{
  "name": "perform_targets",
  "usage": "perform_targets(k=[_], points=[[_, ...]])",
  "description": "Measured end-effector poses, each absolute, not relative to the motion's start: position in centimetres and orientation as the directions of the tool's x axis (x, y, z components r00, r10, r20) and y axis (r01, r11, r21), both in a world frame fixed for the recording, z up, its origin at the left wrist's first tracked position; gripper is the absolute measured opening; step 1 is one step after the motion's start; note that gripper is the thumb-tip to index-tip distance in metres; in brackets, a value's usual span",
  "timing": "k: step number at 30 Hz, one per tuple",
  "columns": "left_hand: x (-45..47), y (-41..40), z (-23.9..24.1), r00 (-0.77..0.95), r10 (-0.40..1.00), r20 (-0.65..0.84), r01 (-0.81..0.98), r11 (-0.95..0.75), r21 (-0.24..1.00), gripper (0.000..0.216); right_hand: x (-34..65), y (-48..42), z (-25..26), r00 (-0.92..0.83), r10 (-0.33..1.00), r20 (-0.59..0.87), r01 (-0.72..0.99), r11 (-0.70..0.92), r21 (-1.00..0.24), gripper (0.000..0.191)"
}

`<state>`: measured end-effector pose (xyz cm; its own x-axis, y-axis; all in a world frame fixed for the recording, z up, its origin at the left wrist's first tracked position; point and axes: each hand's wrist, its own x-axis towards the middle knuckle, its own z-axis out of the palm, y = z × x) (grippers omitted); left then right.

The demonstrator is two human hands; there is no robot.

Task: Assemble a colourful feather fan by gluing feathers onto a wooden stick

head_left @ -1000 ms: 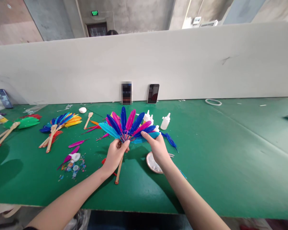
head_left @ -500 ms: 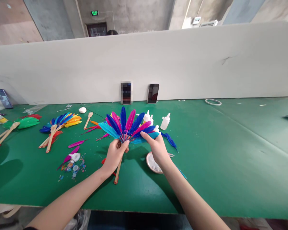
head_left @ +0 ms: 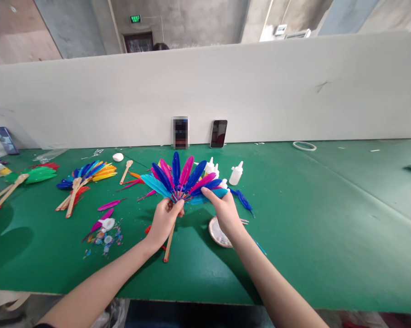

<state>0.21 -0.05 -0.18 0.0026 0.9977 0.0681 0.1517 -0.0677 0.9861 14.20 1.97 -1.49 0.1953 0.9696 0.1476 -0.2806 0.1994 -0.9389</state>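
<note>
A feather fan [head_left: 186, 171] of blue, pink and turquoise feathers is spread upright above the green table. My left hand [head_left: 164, 221] is closed around its base, thumb in front, where the quills meet. The wooden handle [head_left: 169, 243] slants down below that hand. At the fan's right edge my right hand [head_left: 223, 207] pinches a turquoise feather [head_left: 197, 199], thumb on the front; its other fingers are mostly hidden behind. A round shallow dish [head_left: 213, 233] with something whitish in it lies under my right wrist, partly covered.
White squeeze bottles, one a standing bottle [head_left: 236, 174], are behind the fan. Loose blue feathers [head_left: 244, 202] lie to the right. On the left are another feather fan [head_left: 89, 175], pink feathers [head_left: 110, 205] and scattered sequins [head_left: 105, 241]. Phones, including a black phone [head_left: 219, 134], lean against the white partition [head_left: 277, 95].
Almost nothing differs. My right thumb has shifted very slightly to the right along the fan's edge; the left hand and the fan are held in the same place.
</note>
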Motion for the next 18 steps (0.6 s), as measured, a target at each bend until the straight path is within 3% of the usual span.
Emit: perform_targets(k=[18], points=[[0.16,-0.12,-0.03,0.009,0.997,0.076,0.139,-0.077,0.987,0.027,14.11,1.92,-1.47,0.201,0.97,0.139,-0.29,0.195,-0.937,0.025]])
